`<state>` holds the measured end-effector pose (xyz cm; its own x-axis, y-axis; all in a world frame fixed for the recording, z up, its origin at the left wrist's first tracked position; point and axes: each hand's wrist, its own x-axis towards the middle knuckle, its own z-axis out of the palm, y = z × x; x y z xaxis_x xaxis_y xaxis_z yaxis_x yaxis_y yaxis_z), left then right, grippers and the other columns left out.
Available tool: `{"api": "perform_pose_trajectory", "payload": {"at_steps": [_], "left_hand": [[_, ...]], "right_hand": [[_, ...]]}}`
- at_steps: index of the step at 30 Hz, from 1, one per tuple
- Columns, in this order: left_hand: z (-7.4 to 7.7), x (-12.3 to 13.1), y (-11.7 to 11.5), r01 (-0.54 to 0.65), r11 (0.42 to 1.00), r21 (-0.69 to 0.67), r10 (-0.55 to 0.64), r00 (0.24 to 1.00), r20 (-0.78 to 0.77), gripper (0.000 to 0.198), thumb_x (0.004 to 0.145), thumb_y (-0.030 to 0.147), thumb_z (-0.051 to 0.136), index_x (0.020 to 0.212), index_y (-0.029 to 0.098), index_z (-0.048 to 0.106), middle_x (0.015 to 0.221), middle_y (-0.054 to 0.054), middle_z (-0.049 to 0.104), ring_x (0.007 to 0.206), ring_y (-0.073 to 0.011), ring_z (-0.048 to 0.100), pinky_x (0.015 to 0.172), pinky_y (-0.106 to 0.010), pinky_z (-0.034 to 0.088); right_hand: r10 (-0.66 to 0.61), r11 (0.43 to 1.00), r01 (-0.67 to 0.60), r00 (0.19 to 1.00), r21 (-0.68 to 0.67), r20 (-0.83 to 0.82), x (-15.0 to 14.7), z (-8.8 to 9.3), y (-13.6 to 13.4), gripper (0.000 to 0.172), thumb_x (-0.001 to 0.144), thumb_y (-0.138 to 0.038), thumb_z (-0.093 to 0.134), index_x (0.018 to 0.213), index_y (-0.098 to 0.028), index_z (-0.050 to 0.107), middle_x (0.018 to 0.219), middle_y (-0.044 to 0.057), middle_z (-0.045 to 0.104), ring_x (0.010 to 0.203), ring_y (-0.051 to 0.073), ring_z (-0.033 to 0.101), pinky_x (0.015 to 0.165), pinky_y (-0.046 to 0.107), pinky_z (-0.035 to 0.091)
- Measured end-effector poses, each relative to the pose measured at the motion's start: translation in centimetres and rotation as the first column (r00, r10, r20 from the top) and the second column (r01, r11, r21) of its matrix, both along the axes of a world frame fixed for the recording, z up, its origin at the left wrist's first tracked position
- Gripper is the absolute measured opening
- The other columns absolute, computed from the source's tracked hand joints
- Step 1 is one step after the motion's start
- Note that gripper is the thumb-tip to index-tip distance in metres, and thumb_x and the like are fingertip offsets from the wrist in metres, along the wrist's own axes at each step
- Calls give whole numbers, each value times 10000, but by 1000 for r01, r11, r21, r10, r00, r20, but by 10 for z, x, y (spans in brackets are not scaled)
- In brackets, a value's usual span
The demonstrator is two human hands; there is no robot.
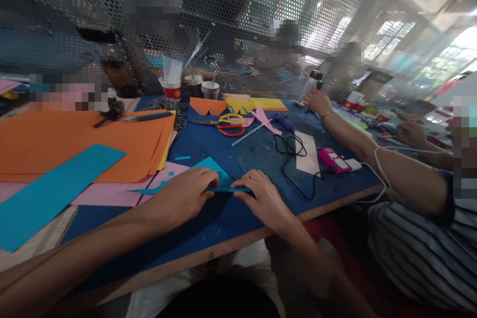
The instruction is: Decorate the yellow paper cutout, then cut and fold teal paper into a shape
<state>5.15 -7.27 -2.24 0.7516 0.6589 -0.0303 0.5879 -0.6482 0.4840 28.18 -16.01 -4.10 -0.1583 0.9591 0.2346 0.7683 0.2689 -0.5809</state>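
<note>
One blue sheet (224, 179) is held near the front edge of the tabletop (257, 159), between the person's two grips. The left grip (191, 190) and the right grip (263, 198) both pinch its near edge between thumb and fingers; whether the blue portion behind belongs to the same folded piece cannot be told. Judged to be thin paper or light card, the sheet should be very light, pliant across its face, stiffer along a fold, not slippery, and easily creased or torn. It is best taken by the edge, one pinch towards each end, with slight, even pressure. Pink paper (108, 196) bearing blue scraps (171, 173) lies to the left; a blue strip (63, 188) overlaps the orange paper (82, 139). Scissors (214, 122) lie beyond the grips, with a glue gun (283, 121) farther right.
</note>
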Motion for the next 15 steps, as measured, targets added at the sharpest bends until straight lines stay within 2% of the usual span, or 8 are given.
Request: {"api": "perform_pose_trajectory", "payload": {"at_steps": [7, 12, 15], "left_hand": [[-5, -3, 3, -10, 1000, -18, 10, 1000, 21, 159, 955, 223, 562, 1090, 251, 642, 1168, -48, 714, 1083, -267, 668, 900, -399, 476], [-5, -2, 2, 21, 997, 71, -20, 1000, -20, 100, 966, 158, 567, 997, 212, 645, 1067, -54, 709, 1021, -255, 663, 876, -386, 487], [-2, -1, -1, 55, 986, 158, -45, 997, -67, 107, 973, 133, 575, 1004, 182, 664, 1052, -74, 701, 1002, -264, 654, 870, -393, 495]], "right_hand": [[-5, 999, 5, 1000, 47, -6, 1, -2, -1, 143, 983, -211, 745, 1110, -266, 780, 1051, 28, 679, 1050, 211, 625, 958, 382, 476], [-8, 998, 8, 1000, 56, -4, 0, -1, -1, 137, 986, -213, 738, 1108, -254, 785, 1045, 37, 671, 1046, 212, 632, 955, 373, 486], [-8, 998, 7, 1000, 61, 23, -1, -1, -1, 128, 996, -215, 724, 1108, -249, 777, 1056, 39, 681, 1049, 218, 631, 956, 382, 480]]}}
